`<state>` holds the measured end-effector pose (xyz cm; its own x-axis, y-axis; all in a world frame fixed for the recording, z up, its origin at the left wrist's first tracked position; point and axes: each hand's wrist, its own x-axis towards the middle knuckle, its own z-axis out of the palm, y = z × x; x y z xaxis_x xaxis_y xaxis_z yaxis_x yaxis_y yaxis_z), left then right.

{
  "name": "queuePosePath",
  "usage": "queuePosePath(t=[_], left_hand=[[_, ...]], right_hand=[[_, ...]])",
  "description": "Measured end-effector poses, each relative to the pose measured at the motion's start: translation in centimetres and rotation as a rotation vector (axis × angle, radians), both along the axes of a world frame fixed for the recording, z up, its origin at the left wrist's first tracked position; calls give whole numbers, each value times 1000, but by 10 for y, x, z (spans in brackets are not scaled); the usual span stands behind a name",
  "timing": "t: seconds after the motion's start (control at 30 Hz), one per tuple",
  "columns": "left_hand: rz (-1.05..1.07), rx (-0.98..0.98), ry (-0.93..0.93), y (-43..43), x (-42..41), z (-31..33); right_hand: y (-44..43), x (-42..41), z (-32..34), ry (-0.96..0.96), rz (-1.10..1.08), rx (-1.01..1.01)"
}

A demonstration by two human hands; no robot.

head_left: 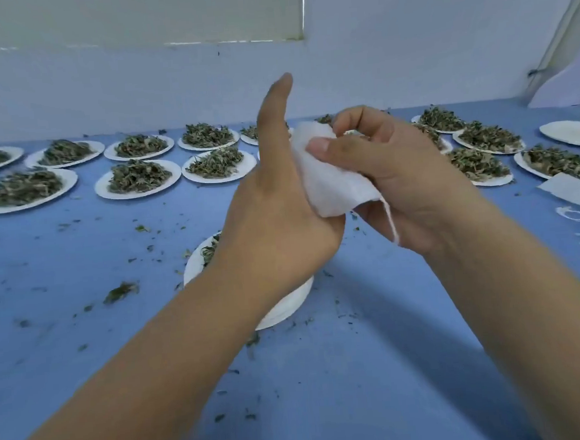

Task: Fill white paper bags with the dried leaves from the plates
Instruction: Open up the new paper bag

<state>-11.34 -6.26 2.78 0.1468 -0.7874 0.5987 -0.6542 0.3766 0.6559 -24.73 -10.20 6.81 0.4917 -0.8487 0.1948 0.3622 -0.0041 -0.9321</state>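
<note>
White paper bag [330, 182] is up in the air between your two hands, over the middle of the tabletop [78, 255], not resting on anything. Your right hand [403, 184] definitely has it: the thumb is pressed flat on the near face and the forefinger is hooked over the top edge, so it's pinched from that side. Your left hand [274, 217] sits against the bag's left and bottom edge with the thumb sticking straight up. Its other fingers are hidden behind the bag, so I honestly can't tell if that hand is gripping it or just backing it. A thin string [391, 223] dangles from the bag's lower right corner, in front of your right palm.

Right below your left wrist there's a near plate [192, 268] on the tabletop, mostly covered by your arm, with a few dried leaves [210, 249] showing at its far-left side.

Along the far side you've got two rows of plates [103, 189] heaped with leaves, running off to the left and right behind your hands. Far right there's an empty plate [571, 133], and just in front of it a flat spare bag [575, 193] with loose strings beside it. Leaf crumbs [120, 291] are scattered all over the blue surface, mostly on the left.
</note>
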Motion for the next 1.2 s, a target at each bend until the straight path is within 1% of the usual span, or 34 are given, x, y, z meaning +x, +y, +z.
queuePosePath(t=[0.03, 0.07, 0.17, 0.2, 0.23, 0.27, 0.33, 0.4, 0.47, 0.5, 0.63, 0.67, 0.73, 0.8, 0.87, 0.93, 1.03, 1.13, 1.2], left_hand=[[48, 8, -57, 4, 15, 5], [102, 8, -158, 9, 32, 11], [307, -45, -595, 24, 80, 28], [376, -38, -704, 27, 93, 30], [430, -4, -772, 30, 105, 29], [449, 45, -791, 31, 114, 24], [386, 137, -709, 33, 125, 8], [280, 199, -498, 33, 129, -9], [238, 200, -245, 30, 130, -24], [245, 184, -160, 30, 130, -31], [188, 158, 60, 31, 129, -42], [196, 148, 64, 31, 130, -41], [259, 122, -16, 33, 132, -37], [327, 95, -35, 36, 138, -35], [369, 86, 8, 39, 146, -34], [381, 91, 26, 40, 152, -34], [352, 107, 51, 41, 158, -35], [279, 170, -51, 43, 159, -36], [227, 173, -123, 46, 155, -35]], right_hand=[[-1, 11, 3, -2, 13, -3], [-2, 21, 6, -6, 38, -15], [-4, 54, 9, 31, 149, -78], [-5, 64, 7, 57, 158, -93], [-6, 75, 4, 93, 141, -106], [-7, 85, 0, 145, 101, -131], [-9, 104, -11, 276, 9, -222], [-11, 118, -20, 352, -35, -286], [-13, 128, -28, 387, -67, -325], [-12, 131, -32, 418, -84, -353], [-10, 138, -46, 525, -140, -445], [-10, 138, -48, 537, -154, -468], [-8, 138, -49, 533, -228, -546], [-5, 133, -48, 475, -326, -701], [4, 130, -47, 404, -288, -855], [11, 130, -52, 396, -153, -929], [14, 129, -54, 435, 5, -915], [13, 125, -51, 444, 138, -808], [12, 122, -49, 502, 182, -793]])
